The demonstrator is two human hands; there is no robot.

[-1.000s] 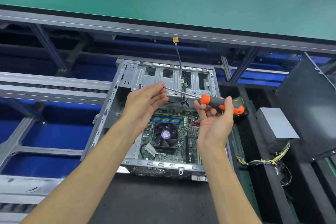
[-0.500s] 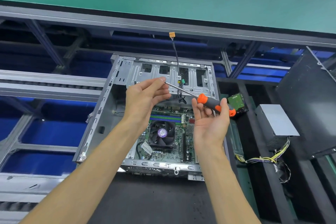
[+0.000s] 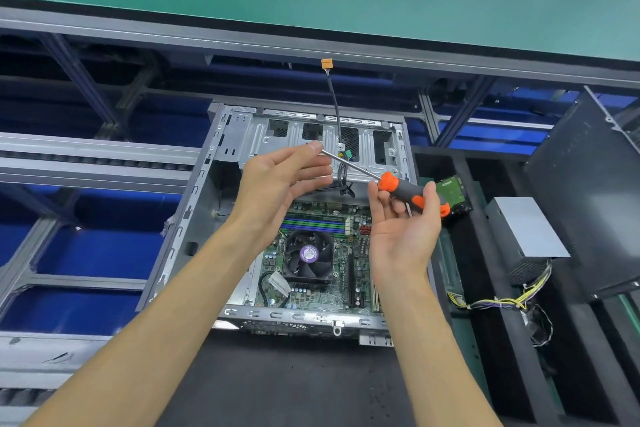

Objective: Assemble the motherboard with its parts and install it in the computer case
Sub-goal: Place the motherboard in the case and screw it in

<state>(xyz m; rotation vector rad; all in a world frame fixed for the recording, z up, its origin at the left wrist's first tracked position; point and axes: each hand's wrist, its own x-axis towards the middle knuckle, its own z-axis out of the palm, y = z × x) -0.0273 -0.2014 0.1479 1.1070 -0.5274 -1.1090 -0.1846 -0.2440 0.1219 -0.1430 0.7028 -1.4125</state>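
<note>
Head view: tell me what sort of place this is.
Most likely a computer assembly line in a factory. An open computer case with its motherboard sits on a metal-framed conveyor bench, a power supply waits alongside, and the right hand holds a screwdriver.
</note>
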